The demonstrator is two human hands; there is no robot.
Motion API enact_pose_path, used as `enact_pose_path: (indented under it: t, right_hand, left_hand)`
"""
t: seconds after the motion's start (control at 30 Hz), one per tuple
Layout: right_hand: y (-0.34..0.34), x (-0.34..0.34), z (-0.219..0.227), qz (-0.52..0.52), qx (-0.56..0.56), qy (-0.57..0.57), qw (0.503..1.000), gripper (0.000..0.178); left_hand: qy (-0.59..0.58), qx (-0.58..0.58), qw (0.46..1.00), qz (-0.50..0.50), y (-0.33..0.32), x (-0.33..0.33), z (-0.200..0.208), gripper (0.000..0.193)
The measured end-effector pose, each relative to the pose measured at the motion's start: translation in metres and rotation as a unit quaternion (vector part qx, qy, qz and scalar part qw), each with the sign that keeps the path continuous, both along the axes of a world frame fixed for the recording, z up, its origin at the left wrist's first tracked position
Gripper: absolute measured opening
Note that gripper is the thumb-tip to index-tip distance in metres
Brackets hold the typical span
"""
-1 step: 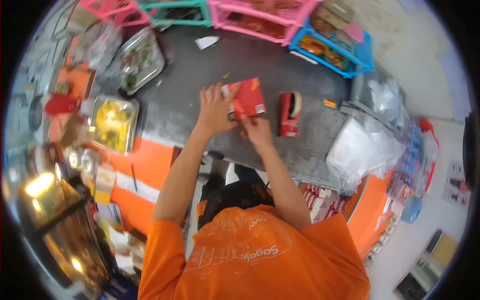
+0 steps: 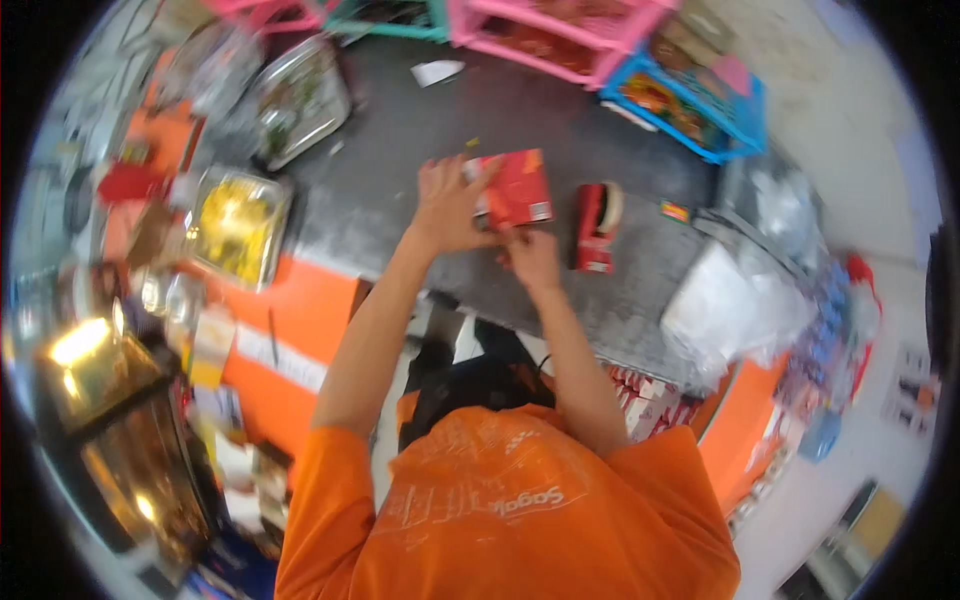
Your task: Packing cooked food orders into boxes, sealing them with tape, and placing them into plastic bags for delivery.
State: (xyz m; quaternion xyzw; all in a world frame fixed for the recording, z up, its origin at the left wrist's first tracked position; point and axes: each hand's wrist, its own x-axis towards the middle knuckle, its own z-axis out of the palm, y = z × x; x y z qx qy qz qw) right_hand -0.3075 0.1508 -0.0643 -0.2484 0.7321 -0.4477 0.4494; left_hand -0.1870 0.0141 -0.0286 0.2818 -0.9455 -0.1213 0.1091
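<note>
A small red box (image 2: 525,185) with a white label patch at its near right corner sits over the dark counter in front of me. My left hand (image 2: 450,205) grips its left side, thumb laid over the top and fingers stretched away from me. At the near edge, my right hand (image 2: 533,258) has its fingers closed against the box; the fingertips are partly hidden and blurred. Just right of the box is a red tape dispenser (image 2: 594,250) carrying a pale roll of tape (image 2: 612,210).
Foil trays of yellow food (image 2: 237,228) and greens (image 2: 290,105) stand left. Pink (image 2: 600,60) and blue baskets (image 2: 715,150) line the back. White plastic bags (image 2: 725,295) cover the right corner, near a small red-yellow packet (image 2: 675,211). A lit glass cabinet (image 2: 110,400) stands lower left.
The whole scene has shifted slightly rightward in the picture. Both hands keep their places on the red box, with barely any movement against it.
</note>
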Motion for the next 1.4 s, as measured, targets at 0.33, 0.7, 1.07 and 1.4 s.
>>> enact_pose_path:
  t: [0.33, 0.7, 1.07, 1.4]
  right_hand:
    - [0.046, 0.040, -0.085, 0.081, -0.051, 0.307, 0.947, 0.045]
    - [0.085, 0.460, -0.014, 0.589, -0.057, -0.017, 0.806, 0.037]
    - [0.103, 0.651, -0.067, 0.617, -0.032, -0.007, 0.786, 0.051]
    - [0.077, 0.549, -0.032, 0.618, 0.017, 0.052, 0.784, 0.052]
  left_hand:
    - [0.449, 0.091, 0.858, 0.231, 0.073, 0.069, 0.005, 0.034]
    - [0.686, 0.221, 0.092, 0.687, 0.391, 0.606, -0.086, 0.029]
    - [0.587, 0.228, 0.215, 0.746, 0.393, 0.614, -0.089, 0.074]
    - [0.358, 0.349, 0.473, 0.726, 0.409, 0.602, -0.061, 0.050]
